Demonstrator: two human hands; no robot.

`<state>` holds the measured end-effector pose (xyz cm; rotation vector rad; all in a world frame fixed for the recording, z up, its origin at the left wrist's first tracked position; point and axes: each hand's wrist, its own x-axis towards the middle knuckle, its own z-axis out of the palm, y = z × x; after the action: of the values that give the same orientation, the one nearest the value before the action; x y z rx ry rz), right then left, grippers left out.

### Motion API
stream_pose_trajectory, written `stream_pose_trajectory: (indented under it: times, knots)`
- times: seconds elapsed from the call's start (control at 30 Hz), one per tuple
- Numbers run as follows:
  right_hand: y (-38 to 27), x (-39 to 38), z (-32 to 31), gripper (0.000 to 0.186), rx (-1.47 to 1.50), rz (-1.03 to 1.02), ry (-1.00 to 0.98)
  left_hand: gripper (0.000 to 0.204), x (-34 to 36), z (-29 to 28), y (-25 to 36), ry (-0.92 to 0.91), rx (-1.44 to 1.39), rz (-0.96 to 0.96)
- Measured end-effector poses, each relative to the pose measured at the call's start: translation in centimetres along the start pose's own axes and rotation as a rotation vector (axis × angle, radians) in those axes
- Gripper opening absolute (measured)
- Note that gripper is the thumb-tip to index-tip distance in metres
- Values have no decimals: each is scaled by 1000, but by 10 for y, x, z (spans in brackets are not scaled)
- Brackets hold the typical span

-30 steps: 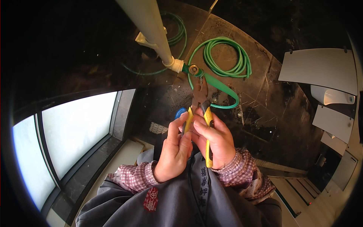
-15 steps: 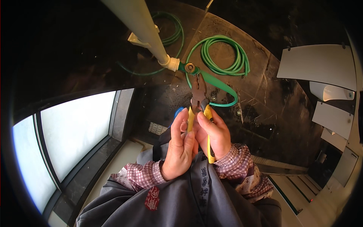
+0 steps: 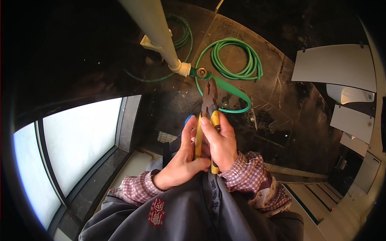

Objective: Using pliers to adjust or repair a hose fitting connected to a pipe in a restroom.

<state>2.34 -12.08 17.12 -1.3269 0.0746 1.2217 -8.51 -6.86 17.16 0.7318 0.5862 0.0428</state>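
Observation:
Both my hands grip a pair of pliers with yellow-and-dark handles. My left hand is closed round the left handle, its thumb low across it. My right hand holds the right handle, thumb on top. The jaws meet a small metal piece, too small to name, just below a green fitting with a brass ring at the end of a white pipe coupling. A wide green hose runs from there and curves back. A blue object, partly hidden, sits behind my left hand.
A tall pale pipe rises from the coupling. A coiled green hose lies on the dark floor, a second behind the pipe. At left are frosted panes. At right stand white partitions and a white fixture, likely a urinal.
The pliers' handles have drawn closer together and shifted slightly left. My left thumb has dropped lower across the handle, and my right hand has moved a little to the left.

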Motion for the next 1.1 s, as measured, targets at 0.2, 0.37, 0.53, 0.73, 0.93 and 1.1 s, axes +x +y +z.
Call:
stream_pose_trajectory:
  times: [0.2,0.37,0.53,0.73,0.93,1.1]
  knots:
    - [13,3,4,27,-56,-75,30,108,-8,0,6,-48,444,100]
    - [20,2,6,35,40,-84,28,108,-13,-4,5,-7,677,76]
    - [14,0,10,39,285,54,-7,88,-11,-7,37,-130,557,7]
    - [10,2,6,44,414,72,-77,41,46,-88,-2,317,537,115]
    - [3,5,7,43,577,139,-200,63,132,-90,-31,-72,111,320]
    - [14,6,-1,41,616,179,-253,51,147,-80,-10,-162,-235,320]
